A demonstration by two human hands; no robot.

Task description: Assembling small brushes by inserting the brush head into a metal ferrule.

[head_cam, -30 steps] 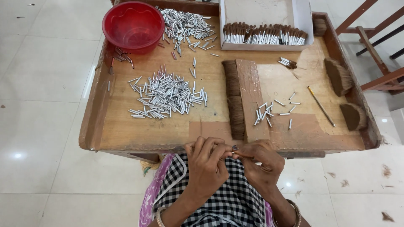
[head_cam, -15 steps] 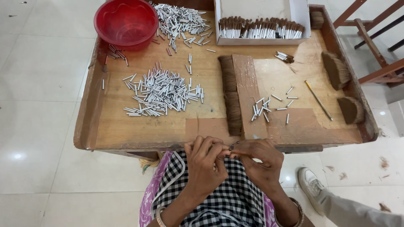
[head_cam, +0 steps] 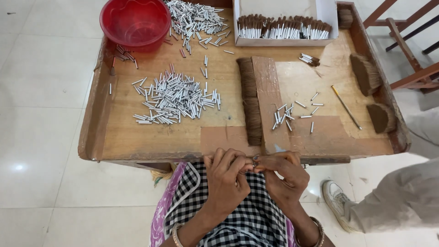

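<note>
A small tube (head_cam: 253, 159), mostly hidden, is pinched between the fingertips of both hands just below the near edge of the surface (head_cam: 137, 137), over a checked apron (head_cam: 247, 215). The left hand (head_cam: 226, 180) curls its fingers closed around the tube's left end; the right hand (head_cam: 281, 176) closes on it from the right, fingertips meeting the left's. From what shows, the tube's long axis runs left to right, across the body, so each hand has one end and neither is clearly nearer. What fills the tube cannot be made out.

Beyond the hands on the surface, a brown fibre strip (head_cam: 249, 103) lies straight ahead of the tube, running away from the person. A heap of silver tubes (head_cam: 176, 97) lies left of the strip, a smaller scatter (head_cam: 292, 112) right of it. A red bowl (head_cam: 135, 20) stands at the far left corner, and a white tray (head_cam: 286, 32) of filled tubes at the far edge. A bystander's shoe (head_cam: 336, 199) shows on the floor to the right.
</note>
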